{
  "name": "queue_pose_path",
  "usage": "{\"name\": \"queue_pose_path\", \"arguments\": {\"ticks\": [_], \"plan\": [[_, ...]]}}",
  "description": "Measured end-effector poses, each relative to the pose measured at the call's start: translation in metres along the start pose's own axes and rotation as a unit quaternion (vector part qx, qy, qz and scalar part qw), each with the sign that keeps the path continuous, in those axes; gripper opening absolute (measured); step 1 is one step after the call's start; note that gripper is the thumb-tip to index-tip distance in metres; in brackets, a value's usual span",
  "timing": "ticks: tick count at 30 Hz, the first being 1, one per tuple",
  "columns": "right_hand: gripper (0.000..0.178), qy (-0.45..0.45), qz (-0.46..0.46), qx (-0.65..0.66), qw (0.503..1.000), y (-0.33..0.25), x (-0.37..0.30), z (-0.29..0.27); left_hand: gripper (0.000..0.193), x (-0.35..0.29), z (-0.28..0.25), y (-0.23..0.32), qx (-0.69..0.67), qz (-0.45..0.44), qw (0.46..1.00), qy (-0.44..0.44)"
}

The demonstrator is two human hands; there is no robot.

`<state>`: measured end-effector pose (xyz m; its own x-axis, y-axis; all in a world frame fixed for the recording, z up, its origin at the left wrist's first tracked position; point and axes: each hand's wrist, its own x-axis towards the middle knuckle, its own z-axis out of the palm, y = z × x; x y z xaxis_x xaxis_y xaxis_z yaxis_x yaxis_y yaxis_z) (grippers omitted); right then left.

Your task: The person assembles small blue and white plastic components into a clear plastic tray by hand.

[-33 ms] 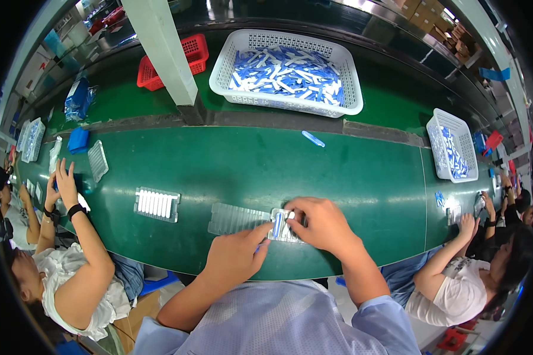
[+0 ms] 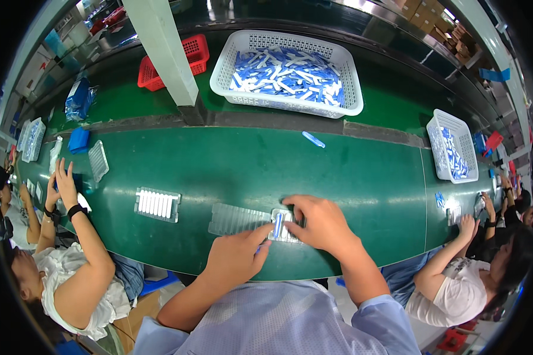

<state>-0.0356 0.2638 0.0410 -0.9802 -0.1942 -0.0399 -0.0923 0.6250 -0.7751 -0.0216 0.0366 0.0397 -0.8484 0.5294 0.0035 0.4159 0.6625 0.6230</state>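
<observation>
A clear ridged plastic tray [image 2: 238,219] lies unfolded on the green table in front of me. Its right section holds a blue-and-white stick [image 2: 278,226], with paler slots beside it. My left hand [image 2: 234,251] holds the tray near the fold, index finger and thumb at the edge of that section. A small blue bit shows by this thumb, too small to name. Over the right section, my right hand [image 2: 323,222] has thumb and index finger apart, the thumb touching down among the slots. Its palm hides the far right side. I see nothing between its fingers.
A filled tray of white sticks [image 2: 157,204] lies to the left. One blue stick [image 2: 313,139] lies further back. Beyond it stands a white basket [image 2: 285,106] heaped with blue and white pieces, near a post [image 2: 163,53]. Co-workers [image 2: 80,272] sit on both sides.
My right fingertips have spread apart, and the white piece seen at them earlier no longer shows there. My left hand and the tray stay in nearly the same place.
</observation>
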Motion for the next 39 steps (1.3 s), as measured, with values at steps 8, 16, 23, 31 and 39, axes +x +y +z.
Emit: {"name": "queue_pose_path", "arguments": {"ticks": [8,16,23,31,39], "plan": [[0.046,-0.114,0.020,-0.040,0.992,0.006,0.018,-0.015,0.031,-0.028,-0.003,-0.004,-0.124,-0.058,0.990,0.024],[0.023,-0.005,-0.058,-0.052,0.997,0.013,0.020,0.003,0.030,-0.050,0.000,-0.015,-0.237,-0.129,0.962,0.036],[0.011,-0.168,0.035,0.227,0.959,0.025,0.025,-0.014,0.040,-0.058,-0.001,-0.034,-0.780,-0.234,0.574,-0.085],[0.034,-0.161,-0.063,-0.072,0.982,-0.002,0.032,-0.011,0.043,-0.058,0.006,-0.029,-0.791,-0.251,0.545,-0.119],[0.035,-0.017,-0.031,0.057,0.998,-0.008,0.018,-0.006,0.038,-0.050,-0.006,-0.016,-0.686,-0.271,0.667,-0.107]]}}
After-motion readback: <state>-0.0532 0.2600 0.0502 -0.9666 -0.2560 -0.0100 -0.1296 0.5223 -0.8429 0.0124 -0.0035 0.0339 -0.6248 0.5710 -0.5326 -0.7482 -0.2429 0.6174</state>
